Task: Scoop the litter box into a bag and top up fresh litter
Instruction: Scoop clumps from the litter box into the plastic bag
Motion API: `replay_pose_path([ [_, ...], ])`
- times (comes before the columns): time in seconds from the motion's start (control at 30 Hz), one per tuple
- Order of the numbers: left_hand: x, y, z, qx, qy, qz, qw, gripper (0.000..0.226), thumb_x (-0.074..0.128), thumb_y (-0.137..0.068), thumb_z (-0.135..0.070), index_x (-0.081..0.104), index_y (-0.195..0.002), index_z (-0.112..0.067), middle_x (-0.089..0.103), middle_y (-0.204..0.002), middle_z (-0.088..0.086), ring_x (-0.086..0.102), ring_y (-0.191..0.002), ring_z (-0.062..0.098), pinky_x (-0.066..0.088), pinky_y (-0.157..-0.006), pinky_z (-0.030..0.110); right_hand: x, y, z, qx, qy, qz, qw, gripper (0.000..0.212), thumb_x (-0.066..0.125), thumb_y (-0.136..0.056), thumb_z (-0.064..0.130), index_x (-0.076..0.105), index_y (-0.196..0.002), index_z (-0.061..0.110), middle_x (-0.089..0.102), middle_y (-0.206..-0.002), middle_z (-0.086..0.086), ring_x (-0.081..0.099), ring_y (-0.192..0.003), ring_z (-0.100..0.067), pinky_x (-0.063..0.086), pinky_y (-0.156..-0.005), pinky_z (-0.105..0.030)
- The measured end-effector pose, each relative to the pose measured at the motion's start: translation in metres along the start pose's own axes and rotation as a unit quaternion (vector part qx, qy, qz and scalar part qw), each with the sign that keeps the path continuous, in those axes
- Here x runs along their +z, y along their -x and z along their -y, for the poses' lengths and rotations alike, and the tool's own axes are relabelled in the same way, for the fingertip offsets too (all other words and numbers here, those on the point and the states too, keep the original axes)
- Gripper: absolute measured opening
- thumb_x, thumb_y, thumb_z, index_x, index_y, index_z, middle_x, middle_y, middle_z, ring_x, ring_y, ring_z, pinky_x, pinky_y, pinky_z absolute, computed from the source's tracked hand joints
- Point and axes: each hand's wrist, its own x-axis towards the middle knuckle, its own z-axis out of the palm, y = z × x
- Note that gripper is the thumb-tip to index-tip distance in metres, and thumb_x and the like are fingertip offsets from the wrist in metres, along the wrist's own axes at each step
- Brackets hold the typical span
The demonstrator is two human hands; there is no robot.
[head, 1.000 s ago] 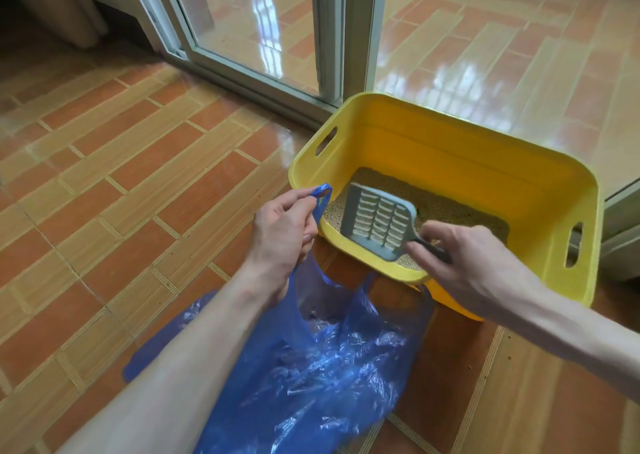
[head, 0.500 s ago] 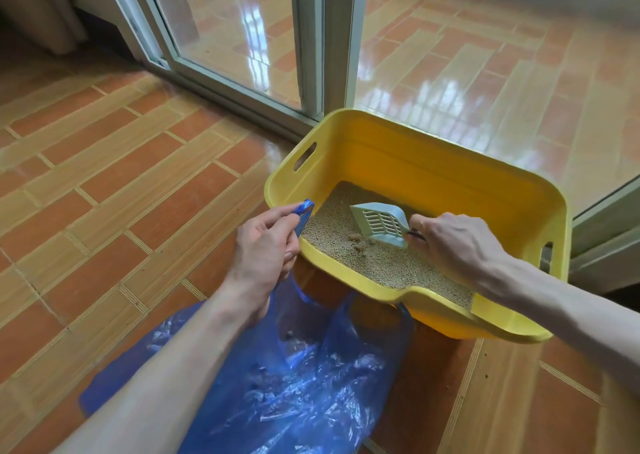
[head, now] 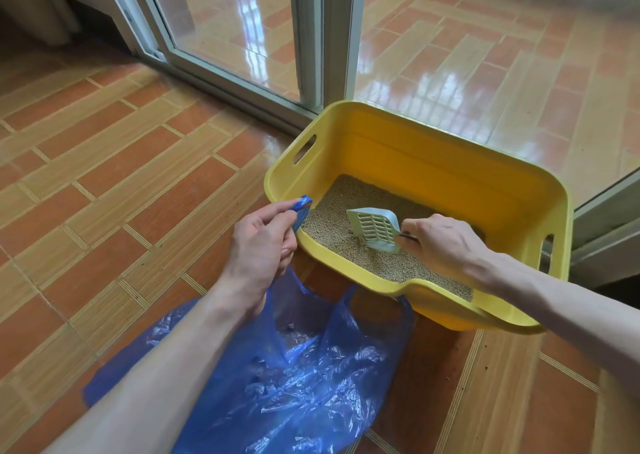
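Nearest to me, a crinkled blue plastic carrier bag [head: 294,394] lies slumped on the terracotta tiled floor [head: 104,183] between the person's forearms, its mouth open toward the box, and a few small dark bits show inside it, so I judge some scooping is already in there. The left hand [head: 258,245] is curled round one twisted blue handle loop of that bag, pinching it up just beside the near corner of the yellow plastic litter box [head: 433,162] to hold the opening up. Just beyond, the right hand [head: 440,242] is clenched on the thin dark handle of a pale grey-green slotted plastic scoop [head: 375,228], whose front edge is dug down into the beige granular litter [head: 332,221]; a small darker clump sits at its lip, though I cannot tell whether it is loaded. The litter forms only a shallow layer across the floor of the box. So the scooping looks to be midway, with at least this pass yet to reach the bag, and the topping up is not yet begun: no sack of fresh litter is in view. Farther off stands the white-framed sliding glass door [head: 311,38].
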Motion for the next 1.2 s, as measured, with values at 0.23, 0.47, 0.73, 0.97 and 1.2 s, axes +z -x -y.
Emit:
replay_pose_path([
  [0.23,-0.007,0.002,0.001,-0.002,-0.002,-0.004,1.000,0.024,0.049,-0.104,-0.008,0.071,-0.114,-0.011,0.029,-0.045,-0.003,0.019,-0.036,0.008,0.016,-0.038,0.014,0.003,-0.005,0.004,0.047,-0.144,0.086,0.985,0.026,0.053,-0.101,0.044,0.062,-0.084,0.027,0.062,-0.067,0.003,0.052,-0.053,-0.012,0.037,-0.047,-0.030],
  [0.47,-0.010,0.003,0.000,-0.002,-0.011,-0.003,1.000,0.025,0.049,-0.104,-0.009,0.072,-0.114,-0.011,0.029,-0.046,-0.002,0.019,-0.036,0.008,0.017,-0.038,0.014,0.007,-0.004,0.011,0.135,-0.340,0.185,0.912,0.038,0.057,-0.100,0.042,0.072,-0.079,0.014,0.058,-0.052,0.008,0.045,-0.042,-0.008,0.034,-0.041,-0.021],
  [0.73,-0.012,0.003,0.001,-0.003,-0.015,0.000,1.000,0.026,0.049,-0.104,-0.010,0.072,-0.116,-0.011,0.030,-0.045,-0.003,0.019,-0.035,0.008,0.018,-0.037,0.013,-0.001,0.008,0.010,0.172,-0.476,0.254,0.824,0.045,0.056,-0.101,0.043,0.071,-0.102,0.001,0.039,-0.055,0.006,0.027,-0.044,-0.008,0.023,-0.041,-0.018],
  [0.97,-0.012,0.006,-0.001,0.002,-0.021,0.003,1.000,0.025,0.048,-0.104,-0.010,0.070,-0.116,-0.012,0.029,-0.045,-0.002,0.018,-0.034,0.008,0.018,-0.036,0.013,-0.019,0.022,-0.003,0.177,-0.542,0.208,0.795,0.037,0.056,-0.102,0.042,0.066,-0.095,0.007,0.031,-0.058,0.006,0.024,-0.048,-0.011,0.019,-0.043,-0.022],
  [1.2,-0.013,0.008,-0.003,0.001,-0.028,0.000,1.000,0.026,0.048,-0.104,-0.010,0.071,-0.115,-0.012,0.030,-0.045,-0.003,0.019,-0.034,0.008,0.018,-0.036,0.013,-0.022,0.037,-0.018,0.206,-0.585,0.174,0.765,0.040,0.056,-0.100,0.047,0.064,-0.103,0.008,0.026,-0.060,0.004,0.018,-0.049,-0.012,0.016,-0.039,-0.022],
])
